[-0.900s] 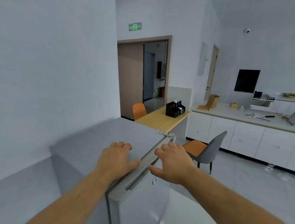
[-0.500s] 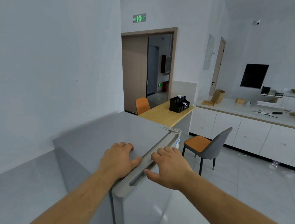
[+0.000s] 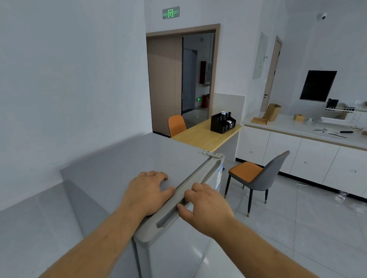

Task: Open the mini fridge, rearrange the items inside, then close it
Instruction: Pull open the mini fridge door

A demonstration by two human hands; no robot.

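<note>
A grey mini fridge (image 3: pixel 124 162) stands in front of me against the left wall, seen from above. Its door (image 3: pixel 179 254) looks shut, so the inside is hidden. My left hand (image 3: pixel 148 190) lies flat on the fridge top near the front edge, fingers spread. My right hand (image 3: pixel 206 207) is on the door's top trim, with its fingers curled into the long handle groove (image 3: pixel 167 220) and the thumb against the door's front. The door hinge (image 3: pixel 206 152) is at the far right corner.
A grey chair with an orange seat (image 3: pixel 262 173) stands on the tiled floor just right of the fridge. Behind the fridge is a wooden table (image 3: pixel 205 135) with a black organiser (image 3: pixel 223 122). White counter cabinets (image 3: pixel 305 154) run along the right wall.
Both hands have stayed where they were on the fridge top and the door trim. My view has shifted slightly. The door looks unchanged.
</note>
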